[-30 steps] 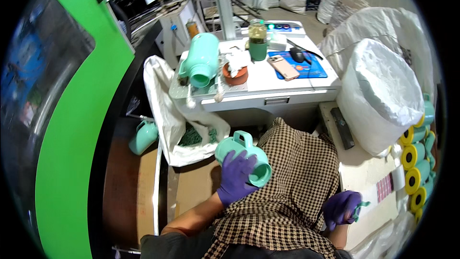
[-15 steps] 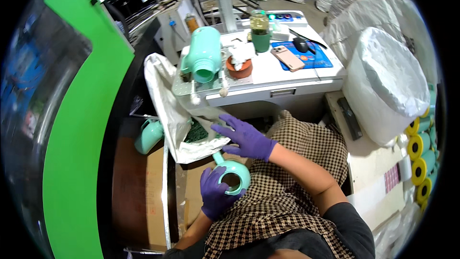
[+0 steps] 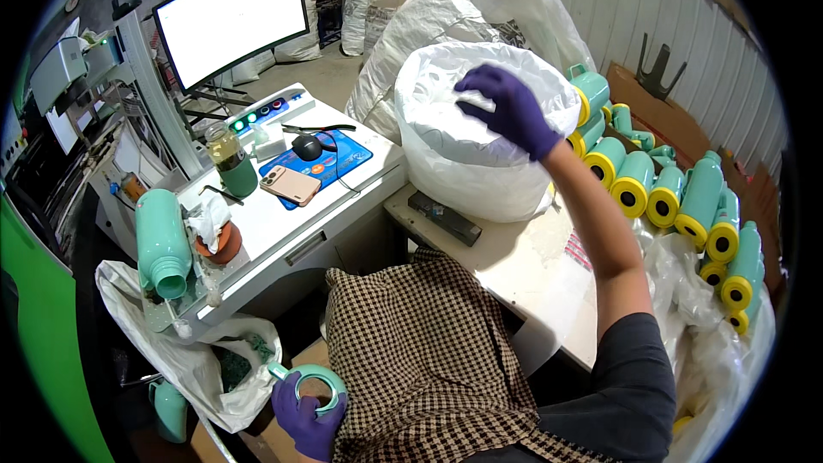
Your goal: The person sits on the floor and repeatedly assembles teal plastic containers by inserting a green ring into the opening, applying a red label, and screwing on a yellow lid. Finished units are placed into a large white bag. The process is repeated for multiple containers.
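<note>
My left hand (image 3: 304, 424), in a purple glove, grips a mint-green plastic jug (image 3: 338, 383) at the edge of my lap. The round opening of the jug faces up, and its handle points up and to the left. My right hand (image 3: 514, 113), gloved the same, is raised over the mouth of a tall white plastic-lined bag (image 3: 471, 180). Its fingers are bent and apart, with nothing seen in them. Another mint-green jug (image 3: 163, 236) lies on its side at the left end of the white desk (image 3: 266, 236).
A white sack (image 3: 159, 347) with green scraps hangs open below the desk. On the desk are a phone (image 3: 290, 185), a mouse (image 3: 307, 147) and a glass bottle (image 3: 231, 163). Several mint-green jugs with yellow bases (image 3: 633, 184) lie stacked at right. A monitor (image 3: 233, 21) stands behind.
My view has turned to the right. My right hand has moved from beside the sack of scraps to above the white bag. My left hand still holds the jug.
</note>
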`<state>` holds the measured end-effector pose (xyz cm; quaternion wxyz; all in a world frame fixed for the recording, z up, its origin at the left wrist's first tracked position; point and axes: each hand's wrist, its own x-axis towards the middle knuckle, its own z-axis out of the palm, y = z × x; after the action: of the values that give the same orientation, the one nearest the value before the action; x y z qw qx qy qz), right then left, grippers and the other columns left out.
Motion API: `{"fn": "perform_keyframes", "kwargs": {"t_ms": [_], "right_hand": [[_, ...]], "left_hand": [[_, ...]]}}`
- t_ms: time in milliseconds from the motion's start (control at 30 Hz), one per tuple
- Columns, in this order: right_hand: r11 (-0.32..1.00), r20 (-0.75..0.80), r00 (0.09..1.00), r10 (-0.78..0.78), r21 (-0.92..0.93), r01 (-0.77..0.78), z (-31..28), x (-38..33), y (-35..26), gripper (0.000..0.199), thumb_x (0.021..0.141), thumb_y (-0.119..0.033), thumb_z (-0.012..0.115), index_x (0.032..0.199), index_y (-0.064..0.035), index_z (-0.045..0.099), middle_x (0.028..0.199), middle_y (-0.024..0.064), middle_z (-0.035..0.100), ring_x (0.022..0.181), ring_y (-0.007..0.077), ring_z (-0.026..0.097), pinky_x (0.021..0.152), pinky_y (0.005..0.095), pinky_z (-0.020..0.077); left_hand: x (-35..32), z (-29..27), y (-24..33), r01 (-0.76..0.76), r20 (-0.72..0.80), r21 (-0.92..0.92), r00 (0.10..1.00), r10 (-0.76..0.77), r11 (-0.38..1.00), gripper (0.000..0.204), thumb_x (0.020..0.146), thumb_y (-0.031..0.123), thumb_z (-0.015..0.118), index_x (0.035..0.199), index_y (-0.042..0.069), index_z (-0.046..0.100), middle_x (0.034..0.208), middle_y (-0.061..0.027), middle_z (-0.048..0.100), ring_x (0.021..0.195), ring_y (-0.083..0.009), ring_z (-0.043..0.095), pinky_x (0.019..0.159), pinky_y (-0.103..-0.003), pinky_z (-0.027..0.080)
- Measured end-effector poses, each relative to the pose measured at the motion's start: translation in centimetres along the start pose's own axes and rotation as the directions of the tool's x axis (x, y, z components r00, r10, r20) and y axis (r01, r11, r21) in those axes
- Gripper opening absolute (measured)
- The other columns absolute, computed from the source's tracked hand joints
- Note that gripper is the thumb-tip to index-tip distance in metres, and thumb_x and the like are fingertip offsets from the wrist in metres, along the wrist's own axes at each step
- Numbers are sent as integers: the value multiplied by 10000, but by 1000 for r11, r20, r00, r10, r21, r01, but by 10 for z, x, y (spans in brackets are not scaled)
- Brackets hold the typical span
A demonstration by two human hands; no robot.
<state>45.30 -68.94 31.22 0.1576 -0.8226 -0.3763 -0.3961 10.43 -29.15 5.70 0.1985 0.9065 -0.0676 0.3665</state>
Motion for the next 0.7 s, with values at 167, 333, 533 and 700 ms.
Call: {"fn": "perform_keyframes", "kwargs": {"t_ms": [167, 333, 533, 700], "right_hand": [[831, 578, 657, 484, -538, -139, 31, 3, 122, 363, 768, -389, 822, 955, -79, 795, 923, 177, 751, 904, 365, 713, 850, 448, 551], [817, 399, 720, 568, -381, -433, 44, -11, 131, 195, 764, -272, 787, 899, -134, 813, 960, 158, 755, 906, 344, 722, 829, 433, 561], [989, -122, 982, 145, -6, -147, 7, 3, 36, 169, 813, -156, 705, 761, -1, 660, 927, 149, 653, 868, 337, 636, 799, 421, 512], [706, 109, 985, 130, 687, -170, 46, -67, -151, 110, 800, -14, 772, 774, -29, 666, 765, 48, 639, 635, 131, 599, 615, 273, 484]], "left_hand": [[6, 5, 6, -23, 29, 12, 999, 23, 1000, 437, 626, 235, 906, 743, 66, 520, 1143, -232, 676, 1018, -444, 627, 908, -529, 507], [-1, -2, 9, -2, 30, 65, 1000, 0, 998, 449, 644, 235, 904, 746, 74, 497, 1180, -221, 669, 1052, -445, 619, 946, -531, 488], [0, -13, 0, 119, -16, 16, 993, -118, 993, 481, 672, 244, 908, 1002, 50, 617, 1177, -197, 665, 1052, -375, 628, 927, -470, 505], [10, 0, -8, 324, -91, -119, 938, -336, 938, 793, 653, 349, 940, 1286, 15, 598, 1170, -168, 671, 1076, -377, 638, 982, -477, 491]]}}
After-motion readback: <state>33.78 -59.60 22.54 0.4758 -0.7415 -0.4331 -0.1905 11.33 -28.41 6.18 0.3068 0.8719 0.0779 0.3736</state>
